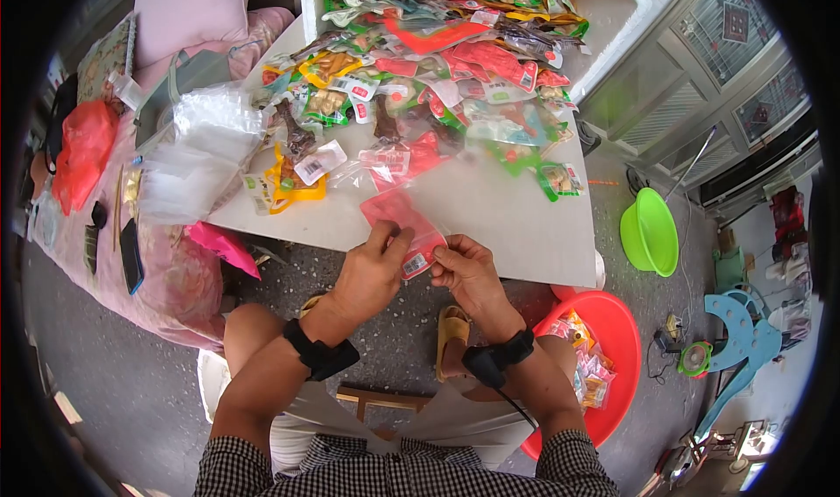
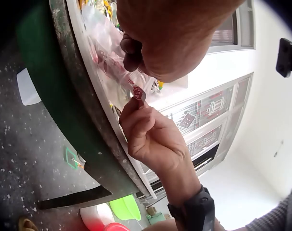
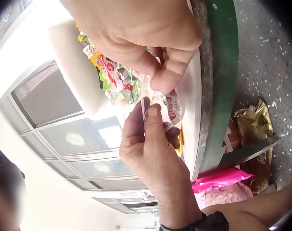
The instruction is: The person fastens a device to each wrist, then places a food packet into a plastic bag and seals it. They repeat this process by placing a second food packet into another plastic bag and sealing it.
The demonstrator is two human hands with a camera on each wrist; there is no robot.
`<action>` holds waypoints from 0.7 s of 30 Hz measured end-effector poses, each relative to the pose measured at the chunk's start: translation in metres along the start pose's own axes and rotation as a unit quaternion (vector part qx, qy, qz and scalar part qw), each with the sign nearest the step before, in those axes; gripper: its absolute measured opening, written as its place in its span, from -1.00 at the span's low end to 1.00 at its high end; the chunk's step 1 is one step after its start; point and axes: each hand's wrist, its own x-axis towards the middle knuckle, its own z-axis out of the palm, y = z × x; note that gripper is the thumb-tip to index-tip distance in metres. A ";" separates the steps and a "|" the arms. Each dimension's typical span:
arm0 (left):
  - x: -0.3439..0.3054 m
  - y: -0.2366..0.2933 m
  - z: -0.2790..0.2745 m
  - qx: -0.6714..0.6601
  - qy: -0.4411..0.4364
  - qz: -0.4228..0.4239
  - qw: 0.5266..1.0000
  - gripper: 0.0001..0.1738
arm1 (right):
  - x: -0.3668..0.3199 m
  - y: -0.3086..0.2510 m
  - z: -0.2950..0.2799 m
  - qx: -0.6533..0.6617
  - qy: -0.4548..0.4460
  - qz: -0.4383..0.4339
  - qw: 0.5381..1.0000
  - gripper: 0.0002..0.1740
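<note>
A red, partly clear packet [image 1: 404, 226] with a small white barcode label lies between both hands at the table's front edge. My left hand [image 1: 372, 269] pinches its left side, fingers curled. Thumb and fingers of my right hand [image 1: 468, 272] grip its lower right corner beside the label. In the left wrist view the right hand [image 2: 158, 139] holds a corner with a red print, and the left hand [image 2: 167, 38] is close above. The right wrist view shows the clear packet edge [image 3: 172, 108] between the two hands.
Many colourful food packets [image 1: 420, 77] are heaped at the table's back, by a white box [image 1: 612, 38]. Clear empty bags [image 1: 197, 151] lie at the left. A red basin [image 1: 619, 318] with packets stands right of my legs, a green basin [image 1: 649, 233] beyond.
</note>
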 end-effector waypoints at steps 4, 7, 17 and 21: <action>-0.003 0.004 0.001 0.002 -0.012 0.043 0.999 -0.48 | 0.000 -0.014 -0.006 -0.147 -0.092 -0.082 0.981 -0.89; -0.002 0.009 -0.003 0.018 0.018 0.096 0.995 -0.42 | 0.001 -0.025 -0.013 -0.189 -0.112 -0.117 0.968 -0.90; -0.002 0.004 0.003 0.020 0.011 0.069 0.997 -0.47 | 0.009 0.003 0.028 0.019 -0.048 -0.057 0.997 -0.75; -0.004 0.000 -0.002 0.050 -0.024 0.007 0.998 -0.51 | 0.010 -0.039 0.012 -0.340 -0.002 -0.050 0.939 -0.76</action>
